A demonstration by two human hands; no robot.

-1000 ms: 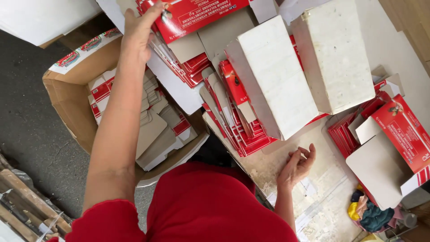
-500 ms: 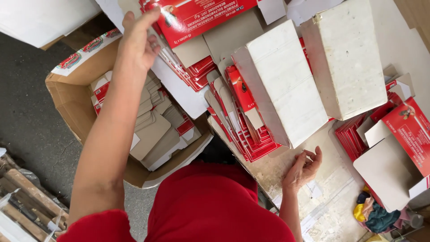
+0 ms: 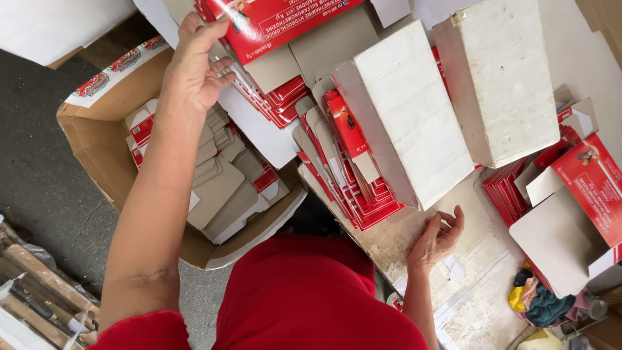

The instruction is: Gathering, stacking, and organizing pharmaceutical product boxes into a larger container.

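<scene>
My left hand (image 3: 194,68) reaches up over the open cardboard box (image 3: 97,149). Its spread fingertips touch the edge of a flat red printed carton (image 3: 278,23) lying on a stack of folded cartons. I see nothing gripped in it. My right hand (image 3: 437,240) rests on the worn white tabletop (image 3: 473,285), fingers loosely curled and holding nothing. It lies just below a row of flat red cartons (image 3: 350,168) standing on edge. A white block (image 3: 414,110) leans against that row.
The cardboard box holds several flat grey and red carton blanks (image 3: 220,181). A second white block (image 3: 499,78) stands to the right. More red cartons (image 3: 583,181) and a bundle of coloured cloth (image 3: 538,304) lie at the right edge. Wooden slats (image 3: 39,291) sit on the dark floor.
My left hand has drawn down and back from the top edge toward the box. My right hand has curled its fingers a little and stayed in place on the table.
</scene>
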